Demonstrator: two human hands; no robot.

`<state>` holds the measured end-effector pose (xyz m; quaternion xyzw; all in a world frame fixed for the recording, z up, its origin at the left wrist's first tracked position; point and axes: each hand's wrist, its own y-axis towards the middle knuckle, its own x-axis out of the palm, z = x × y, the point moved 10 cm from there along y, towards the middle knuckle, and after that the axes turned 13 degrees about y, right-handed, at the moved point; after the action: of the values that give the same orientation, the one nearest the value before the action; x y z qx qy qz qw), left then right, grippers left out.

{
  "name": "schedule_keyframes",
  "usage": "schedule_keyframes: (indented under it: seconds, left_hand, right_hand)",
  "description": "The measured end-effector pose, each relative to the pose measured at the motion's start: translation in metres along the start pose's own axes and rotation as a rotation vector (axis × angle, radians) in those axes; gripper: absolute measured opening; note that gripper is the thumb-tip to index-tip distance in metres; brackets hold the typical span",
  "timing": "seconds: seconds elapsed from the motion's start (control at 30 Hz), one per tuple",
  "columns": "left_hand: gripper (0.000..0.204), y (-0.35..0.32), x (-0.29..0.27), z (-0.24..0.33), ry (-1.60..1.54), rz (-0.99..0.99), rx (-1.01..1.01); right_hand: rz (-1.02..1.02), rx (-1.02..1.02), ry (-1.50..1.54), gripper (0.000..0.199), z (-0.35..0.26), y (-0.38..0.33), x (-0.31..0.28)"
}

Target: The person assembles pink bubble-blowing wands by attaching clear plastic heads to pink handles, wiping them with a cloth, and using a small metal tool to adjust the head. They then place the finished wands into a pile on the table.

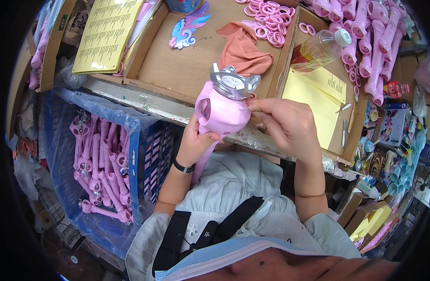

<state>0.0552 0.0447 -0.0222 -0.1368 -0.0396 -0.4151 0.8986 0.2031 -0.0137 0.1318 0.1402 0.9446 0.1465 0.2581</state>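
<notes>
My left hand [194,144] is wrapped around the neck of a pink plastic toy wand [226,114], just under its rounded head. The head has a round opening on its left side, and a silver faceted crown-like piece [233,83] sits on its far end. Below the hand the pink handle slants toward my lap. My right hand [292,124] is closed, with thumb and forefinger pinched together against the head's right side, beside the silver piece. Whatever lies between those fingertips is too small to make out.
A cardboard tray [151,65] holds an orange cloth [245,47], a wing-shaped cutout [189,30] and pink rings [271,18]. On the right stand a bottle [315,51], yellow sheets [313,105] and piled pink wands [381,42]. A blue crate [135,178] at left holds more wands.
</notes>
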Motion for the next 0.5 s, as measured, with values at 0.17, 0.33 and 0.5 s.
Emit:
schedule_keyframes:
  seconds: [0.17,0.33,0.5]
  left_hand:
    - [0.082,0.0001,-0.0009,0.0008,0.013,0.015,0.017]
    - [0.082,-0.0004,0.0007,-0.001,-0.019,-0.004,-0.018]
    - [0.081,-0.0001,0.0015,0.0,-0.019,-0.011,-0.019]
  right_hand:
    - [-0.012,-0.038,0.02,0.019,-0.0026,0.0014,-0.0009]
    - [-0.02,0.01,0.032,0.019,0.0015,0.0011,-0.0001]
    - [0.01,0.006,-0.021,0.02,-0.0007,-0.0005,-0.0001]
